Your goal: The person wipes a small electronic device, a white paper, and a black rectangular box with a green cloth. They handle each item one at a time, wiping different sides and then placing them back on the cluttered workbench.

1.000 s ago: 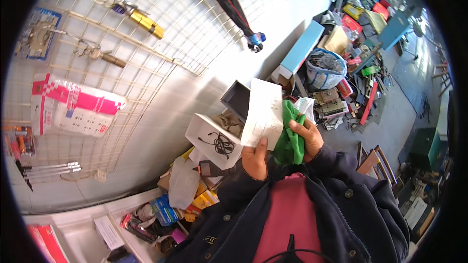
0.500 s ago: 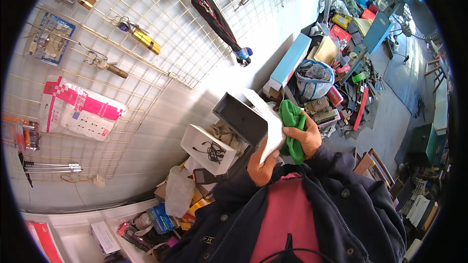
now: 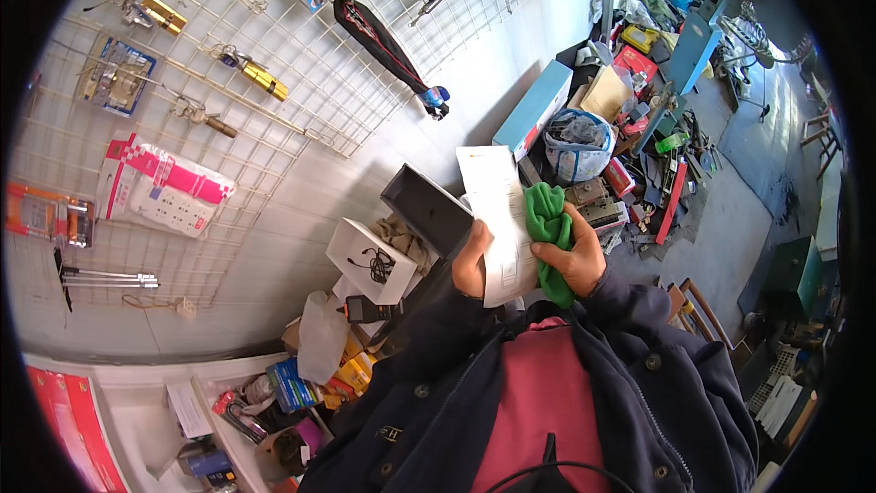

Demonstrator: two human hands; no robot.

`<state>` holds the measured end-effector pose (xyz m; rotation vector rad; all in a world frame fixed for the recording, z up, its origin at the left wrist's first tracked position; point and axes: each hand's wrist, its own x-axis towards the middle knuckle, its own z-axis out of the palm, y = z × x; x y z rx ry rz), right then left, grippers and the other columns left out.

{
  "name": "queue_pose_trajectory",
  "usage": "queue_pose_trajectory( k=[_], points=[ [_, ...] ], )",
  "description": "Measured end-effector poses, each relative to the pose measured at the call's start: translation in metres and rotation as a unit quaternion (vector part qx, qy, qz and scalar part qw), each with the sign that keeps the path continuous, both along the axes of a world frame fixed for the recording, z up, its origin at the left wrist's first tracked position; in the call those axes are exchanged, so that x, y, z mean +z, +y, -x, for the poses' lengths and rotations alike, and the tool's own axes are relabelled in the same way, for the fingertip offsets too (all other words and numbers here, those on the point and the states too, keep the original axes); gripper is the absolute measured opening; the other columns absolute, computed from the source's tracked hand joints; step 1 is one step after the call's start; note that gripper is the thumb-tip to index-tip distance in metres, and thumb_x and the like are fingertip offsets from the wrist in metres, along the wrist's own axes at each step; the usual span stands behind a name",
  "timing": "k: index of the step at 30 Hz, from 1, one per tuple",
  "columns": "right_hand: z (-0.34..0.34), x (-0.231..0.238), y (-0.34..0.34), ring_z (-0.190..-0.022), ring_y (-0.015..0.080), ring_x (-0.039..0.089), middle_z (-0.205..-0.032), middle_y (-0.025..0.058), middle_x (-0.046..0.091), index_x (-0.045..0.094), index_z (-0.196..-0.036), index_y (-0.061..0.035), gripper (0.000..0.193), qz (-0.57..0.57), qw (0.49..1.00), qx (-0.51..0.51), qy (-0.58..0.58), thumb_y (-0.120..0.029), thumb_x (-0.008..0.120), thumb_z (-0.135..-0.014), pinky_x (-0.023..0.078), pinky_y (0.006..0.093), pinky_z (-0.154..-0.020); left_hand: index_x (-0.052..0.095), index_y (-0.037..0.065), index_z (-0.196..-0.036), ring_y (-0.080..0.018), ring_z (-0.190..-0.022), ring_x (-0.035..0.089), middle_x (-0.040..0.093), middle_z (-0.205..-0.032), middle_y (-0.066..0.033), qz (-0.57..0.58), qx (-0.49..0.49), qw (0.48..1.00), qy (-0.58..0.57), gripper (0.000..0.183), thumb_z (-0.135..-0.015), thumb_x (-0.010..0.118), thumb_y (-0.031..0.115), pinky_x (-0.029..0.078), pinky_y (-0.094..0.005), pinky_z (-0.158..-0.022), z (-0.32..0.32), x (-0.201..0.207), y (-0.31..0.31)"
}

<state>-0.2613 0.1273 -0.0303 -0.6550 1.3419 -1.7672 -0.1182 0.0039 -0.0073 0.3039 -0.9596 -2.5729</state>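
My left hand (image 3: 471, 261) grips the left side of a white, slim, box-like piece (image 3: 504, 219) with faint printing, its thumb along the edge. The piece stands tall in front of my chest, and I cannot tell whether it is a closed carton or folded card. A bunched green cloth (image 3: 547, 210) is in my right hand (image 3: 582, 257), thumb pressed over it, against the right edge of the white piece. Past my left hand lies an open black box (image 3: 424, 210). Beside that, an open white box (image 3: 345, 256) contains a coiled black cable (image 3: 372, 265).
A wire grid (image 3: 265, 141) with locks, a pink-and-white power strip pack (image 3: 169, 187) and tools covers the left wall. A white-blue bag (image 3: 579, 141) and piled hardware fill the floor ahead right. At lower left stands a white-edged case (image 3: 146, 365) of packaged goods.
The white piece has turned so its printed broad face shows, and my left thumb now lies on its left edge. The green cloth stays in my right hand. The whole view has shifted slightly.
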Motion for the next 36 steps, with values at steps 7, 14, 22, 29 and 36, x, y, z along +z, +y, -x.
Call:
queue_pose_trajectory(
  k=[7,14,22,29,36],
  points=[
    [0.016,0.001,0.03,-0.108,0.0301,0.064,-0.116,0.0182,0.063,0.058,-0.13,0.0077,0.056,-0.065,0.972,-0.019,0.224,-0.018,0.079,-0.085,0.05,0.0383,-0.097,0.039,-0.003,-0.156,-0.0375,-0.136,0.056,0.055,-0.148,-0.0227,-0.128,0.065,0.989,0.04,0.064,-0.104,0.046,0.032,0.043,-0.049,-0.116,0.011,-0.033,0.022],
    [0.016,0.06,0.058,-0.102,0.0299,0.061,-0.112,0.0175,0.059,0.062,-0.117,0.0052,0.032,0.046,0.96,0.046,0.271,-0.019,0.067,-0.096,0.048,0.0383,-0.091,0.048,-0.002,-0.149,-0.0356,-0.125,0.063,0.063,-0.139,-0.0196,-0.138,0.113,0.983,0.049,0.054,-0.107,0.044,0.032,0.046,-0.0475,-0.112,0.015,-0.031,0.04],
    [0.001,0.067,0.018,-0.094,0.047,0.062,-0.108,0.0213,0.058,0.056,-0.108,-0.002,0.026,0.066,0.888,-0.054,0.452,-0.011,0.071,-0.088,0.052,0.0512,-0.073,0.06,-0.002,-0.136,-0.0207,-0.119,0.063,0.066,-0.13,-0.0109,-0.063,0.219,0.971,0.077,0.043,-0.111,0.047,0.031,0.047,-0.0352,-0.107,0.036,-0.005,0.074],
    [0.041,0.082,-0.024,-0.089,0.0479,0.062,-0.104,0.0217,0.059,0.057,-0.105,-0.0022,0.023,0.022,0.865,-0.132,0.483,-0.015,0.07,-0.091,0.051,0.0538,-0.073,0.054,-0.001,-0.143,-0.0269,-0.127,0.059,0.062,-0.138,-0.0145,-0.035,0.272,0.961,-0.038,0.048,-0.107,0.05,0.029,0.043,-0.0412,-0.111,0.051,-0.007,0.088],
    [-0.006,0.066,0.003,-0.091,0.0483,0.062,-0.102,0.0226,0.056,0.057,-0.105,-0.0025,0.025,0.058,0.9,-0.005,0.432,-0.011,0.072,-0.087,0.05,0.0511,-0.073,0.059,-0.002,-0.136,-0.0226,-0.124,0.061,0.065,-0.133,-0.0122,-0.069,0.269,0.96,0.025,0.041,-0.109,0.048,0.026,0.045,-0.037,-0.109,0.034,0.002,0.053]
  ],
)
